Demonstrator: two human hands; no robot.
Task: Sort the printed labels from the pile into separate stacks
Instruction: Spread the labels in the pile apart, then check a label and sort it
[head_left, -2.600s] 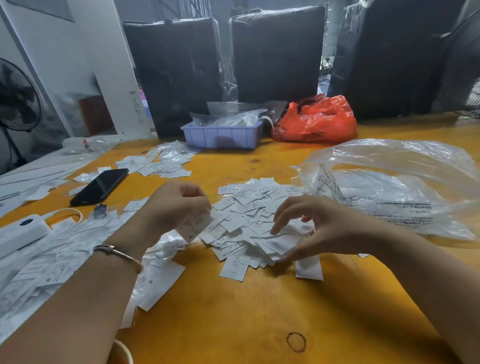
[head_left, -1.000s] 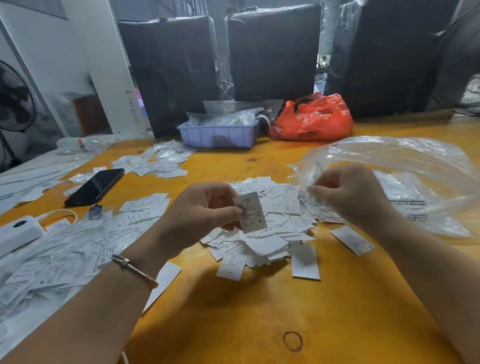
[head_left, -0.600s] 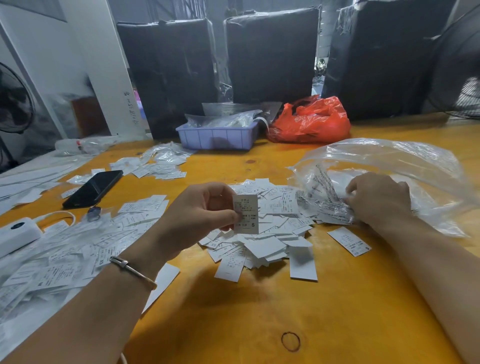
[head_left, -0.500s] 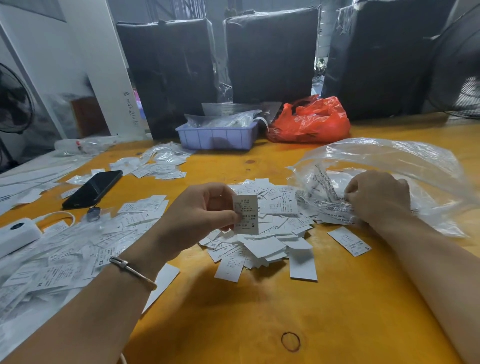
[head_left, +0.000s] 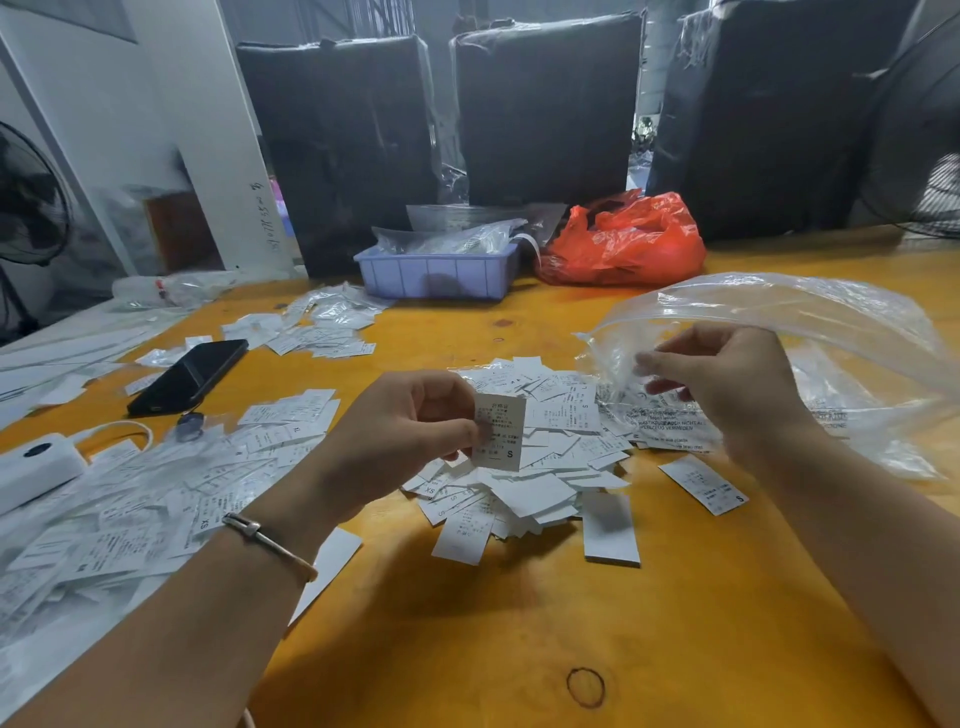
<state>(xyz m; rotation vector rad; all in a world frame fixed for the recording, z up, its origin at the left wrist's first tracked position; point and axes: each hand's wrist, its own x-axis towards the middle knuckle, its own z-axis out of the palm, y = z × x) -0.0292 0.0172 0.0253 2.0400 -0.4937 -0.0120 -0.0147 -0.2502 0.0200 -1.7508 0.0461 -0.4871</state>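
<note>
A yellow-orange wooden table (head_left: 519, 623) fills the view, with three black wrapped bales (head_left: 545, 104) standing behind its far edge. Centre of the table, there's the pile of printed labels (head_left: 540, 457), a loose white heap with some slips face down. Above its near-left edge the left hand (head_left: 400, 436) pinches one label (head_left: 497, 432) between thumb and fingers, held upright with its print towards the camera (an "S" shows at its lower corner). A thin metal bangle (head_left: 270, 540) sits on that wrist. Over to the right, the right hand (head_left: 727, 384) is raised above the table, fingertips gripping the edge of a large clear plastic bag (head_left: 831, 332) that billows out to the right and partly covers the heap's right side. One single label (head_left: 704, 484) lies apart, just near of that hand. On the left, a broad spread of labels (head_left: 156, 478), a black phone (head_left: 189, 375) and a white power bank (head_left: 36, 467). At the back, a lilac plastic tray (head_left: 436, 275) beside a red plastic bag (head_left: 623, 241).
</note>
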